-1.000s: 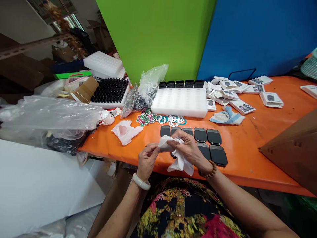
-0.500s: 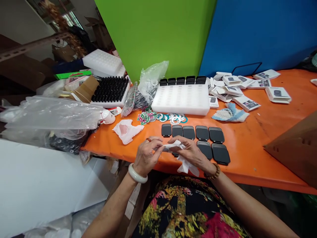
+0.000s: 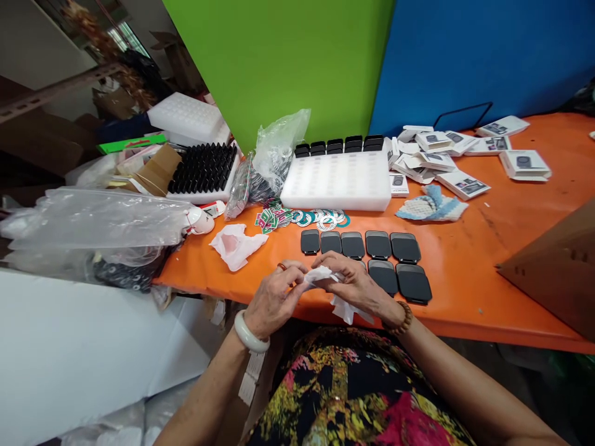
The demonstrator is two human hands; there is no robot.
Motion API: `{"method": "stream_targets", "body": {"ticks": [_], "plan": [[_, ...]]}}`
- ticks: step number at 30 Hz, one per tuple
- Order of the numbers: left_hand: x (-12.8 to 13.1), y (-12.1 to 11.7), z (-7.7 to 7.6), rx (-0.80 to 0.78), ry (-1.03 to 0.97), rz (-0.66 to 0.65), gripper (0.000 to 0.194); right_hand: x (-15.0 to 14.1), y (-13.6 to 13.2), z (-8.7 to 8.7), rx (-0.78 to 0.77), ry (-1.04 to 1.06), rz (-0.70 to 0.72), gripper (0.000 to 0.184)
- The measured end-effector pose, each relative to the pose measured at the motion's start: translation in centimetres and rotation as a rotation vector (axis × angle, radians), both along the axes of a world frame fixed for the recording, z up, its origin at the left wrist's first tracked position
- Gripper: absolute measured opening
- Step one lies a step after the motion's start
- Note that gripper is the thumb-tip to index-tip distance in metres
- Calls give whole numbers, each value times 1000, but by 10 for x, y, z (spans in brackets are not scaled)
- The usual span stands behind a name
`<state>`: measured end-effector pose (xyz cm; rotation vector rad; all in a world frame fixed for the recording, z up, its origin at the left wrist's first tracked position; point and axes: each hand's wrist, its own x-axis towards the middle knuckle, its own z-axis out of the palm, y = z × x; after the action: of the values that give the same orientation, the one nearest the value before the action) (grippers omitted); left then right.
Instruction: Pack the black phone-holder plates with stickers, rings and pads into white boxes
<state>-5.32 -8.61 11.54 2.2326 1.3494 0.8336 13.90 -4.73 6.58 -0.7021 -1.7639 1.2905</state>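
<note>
My left hand (image 3: 275,297) and my right hand (image 3: 356,286) meet at the near edge of the orange table (image 3: 488,279). Both pinch a crumpled white tissue (image 3: 325,282) held between them; its loose end hangs below my right hand. Whatever the tissue may wrap is hidden. Just beyond my right hand lie two rows of flat black rounded pads (image 3: 379,244) on the table. A second crumpled tissue (image 3: 235,244) lies to the left of my hands.
A white foam tray (image 3: 337,183) with black pieces along its back edge stands behind the pads. Round stickers (image 3: 320,218), plastic bags (image 3: 274,155), a tray of black caps (image 3: 204,167), small white boxes (image 3: 460,158), a knitted cloth (image 3: 430,207) and a brown cardboard box (image 3: 558,266) are around.
My hands have dropped slightly toward the table edge and closed together over the tissue. My left fingers have moved in to grip it.
</note>
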Motion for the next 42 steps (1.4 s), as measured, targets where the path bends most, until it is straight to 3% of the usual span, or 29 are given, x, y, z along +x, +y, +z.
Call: {"method": "stream_targets", "body": {"ticks": [8, 12, 16, 21, 29, 32, 37, 42], "plan": [[-10, -3, -8, 26, -44, 37, 12, 1, 1, 0, 17, -30, -29, 8], [-17, -4, -17, 38, 89, 79, 15, -2, 1, -2, 67, -128, -26, 15], [-25, -3, -37, -31, 186, 132, 19, -7, 3, -12, 102, -323, -57, 25], [-26, 4, -66, -159, 107, 184, 18, -13, 7, -30, 24, -359, -107, 12], [-23, 4, -100, -105, -64, 244, 13, -10, 10, -41, -63, -373, -155, 13], [-23, 4, -98, -66, -85, 263, 16, -10, 11, -41, -133, -349, -168, 15], [-24, 7, -79, -44, -76, 304, 18, -13, 13, -44, -342, -206, -140, 18], [-33, 9, -76, -164, 108, 275, 21, -19, 15, -51, -152, -323, -186, 23]]}}
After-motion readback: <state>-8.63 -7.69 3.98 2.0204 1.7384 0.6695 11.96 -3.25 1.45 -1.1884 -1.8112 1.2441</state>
